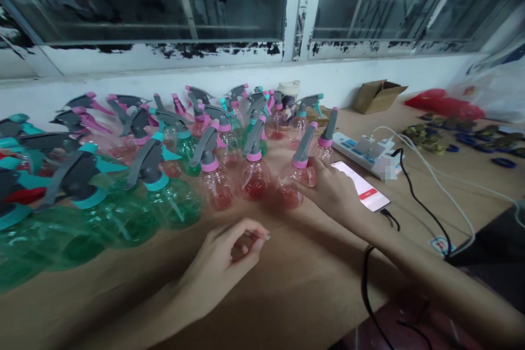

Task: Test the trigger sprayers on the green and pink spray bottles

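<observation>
My right hand (pixel 332 188) is wrapped round the side of a clear pink spray bottle (pixel 292 188) with a grey trigger and pink collar, standing upright on the table. Two more pink spray bottles, one in the middle (pixel 255 178) and one further left (pixel 217 188), stand in line with it. Low over the table in front of them, my left hand (pixel 232 254) has thumb and fingertips pinched together; whatever is between them is too small to make out. Green spray bottles (pixel 174 205) with turquoise collars crowd the left side.
Many other spray bottles fill the back along the wall. Right of my right hand lie a lit phone (pixel 363 186) and a power strip (pixel 361 150) with plugs and trailing cables. A cardboard box (pixel 375 97), red bags (pixel 445 104) and small dark-blue and brass-coloured parts (pixel 426 136) lie further right.
</observation>
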`<action>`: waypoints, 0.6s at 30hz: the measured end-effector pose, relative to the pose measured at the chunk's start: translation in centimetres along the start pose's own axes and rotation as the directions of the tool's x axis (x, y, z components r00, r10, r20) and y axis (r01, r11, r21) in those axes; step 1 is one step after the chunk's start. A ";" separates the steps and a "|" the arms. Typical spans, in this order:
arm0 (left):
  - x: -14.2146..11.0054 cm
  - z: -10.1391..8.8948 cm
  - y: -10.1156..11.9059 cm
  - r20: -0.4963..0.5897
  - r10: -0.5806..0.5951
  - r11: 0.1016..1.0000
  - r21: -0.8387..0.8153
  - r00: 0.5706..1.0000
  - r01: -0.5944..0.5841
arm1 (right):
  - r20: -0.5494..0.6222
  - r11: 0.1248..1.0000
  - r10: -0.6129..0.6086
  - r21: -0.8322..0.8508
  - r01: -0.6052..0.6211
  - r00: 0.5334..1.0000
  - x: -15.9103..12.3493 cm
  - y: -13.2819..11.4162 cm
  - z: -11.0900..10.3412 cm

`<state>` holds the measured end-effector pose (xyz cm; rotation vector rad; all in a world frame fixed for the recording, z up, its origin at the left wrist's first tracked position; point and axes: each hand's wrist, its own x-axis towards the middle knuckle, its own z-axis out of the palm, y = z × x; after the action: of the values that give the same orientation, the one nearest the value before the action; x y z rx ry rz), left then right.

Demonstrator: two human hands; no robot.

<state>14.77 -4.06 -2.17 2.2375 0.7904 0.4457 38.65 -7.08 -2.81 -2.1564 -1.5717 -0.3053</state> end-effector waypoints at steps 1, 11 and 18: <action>0.2 -0.1 -0.1 -0.022 -0.001 1.000 -0.012 1.000 0.001 | -0.011 0.999 -0.034 0.007 0.034 0.999 -0.7 -0.1 -0.3; 1.7 -0.9 0.7 -0.152 0.108 0.979 -0.153 0.982 -0.132 | 0.058 0.969 -0.234 0.093 0.228 0.971 -6.1 -5.8 -1.6; -0.7 -2.6 0.4 -0.259 0.183 0.975 -0.075 0.948 -0.209 | 0.014 0.876 -0.393 0.309 0.370 0.920 -7.2 -11.3 -0.3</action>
<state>13.12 -3.43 -0.13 2.1989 0.6554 0.8604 25.70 -10.46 -3.02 -1.6367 -1.9471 -0.0939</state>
